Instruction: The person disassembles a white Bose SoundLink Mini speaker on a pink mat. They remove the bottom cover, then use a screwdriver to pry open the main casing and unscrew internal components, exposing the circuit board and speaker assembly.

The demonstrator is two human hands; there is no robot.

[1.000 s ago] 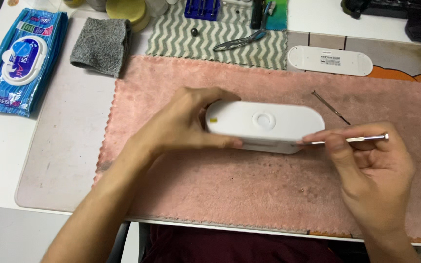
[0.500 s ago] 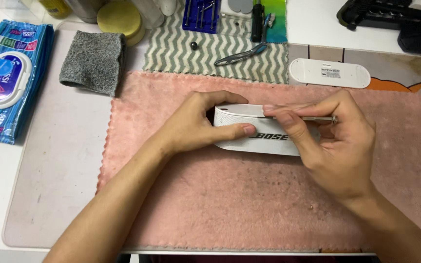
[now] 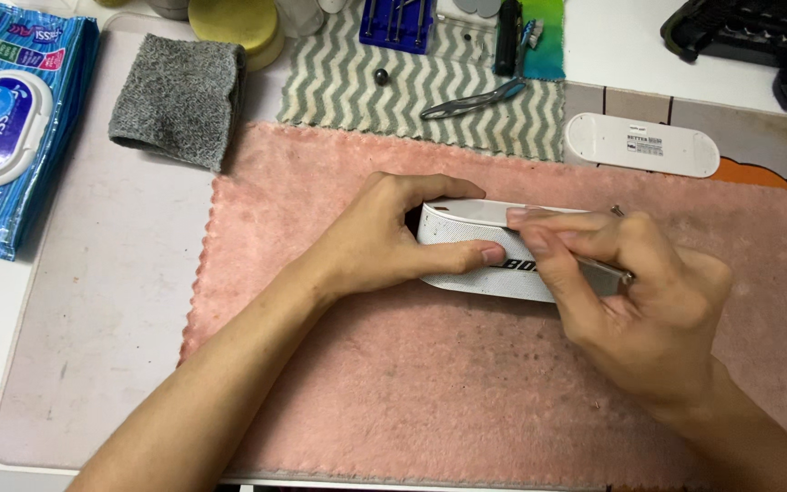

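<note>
Head view: the white oblong speaker with a perforated grille (image 3: 503,251) lies on the pink fleece towel (image 3: 430,401), long axis running left to right between both hands. The left hand (image 3: 384,241) clasps its left end, thumb on the grille. The right hand (image 3: 630,301) pinches a thin metal pick (image 3: 614,270) against the speaker's top edge.

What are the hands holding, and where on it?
The left hand grips the white speaker by its left end; the right hand pinches a thin metal tool against its top edge.
</note>
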